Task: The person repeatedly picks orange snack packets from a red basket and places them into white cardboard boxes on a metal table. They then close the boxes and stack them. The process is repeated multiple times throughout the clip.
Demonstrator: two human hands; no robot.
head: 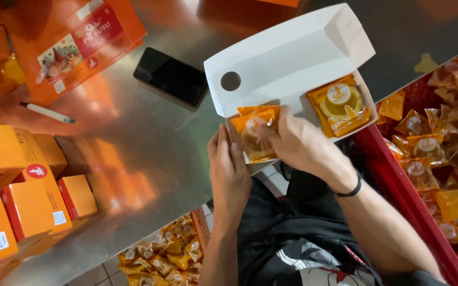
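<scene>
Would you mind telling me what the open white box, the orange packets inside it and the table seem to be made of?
White box: apparently matte paperboard, with folded flaps and a punched round hole.
Orange packets: glossy plastic film, judging by its crinkles and glare; partly clear.
Table: probably brushed steel, with blurred orange reflections.

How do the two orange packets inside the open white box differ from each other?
The left packet is under the right hand, partly covered by its fingers; the right packet lies untouched and fully visible. The left packet sits at the white box's near-left end beside the left hand, while the right packet fills the far-right end. Both are orange wrappers with a round pale emblem.
</scene>
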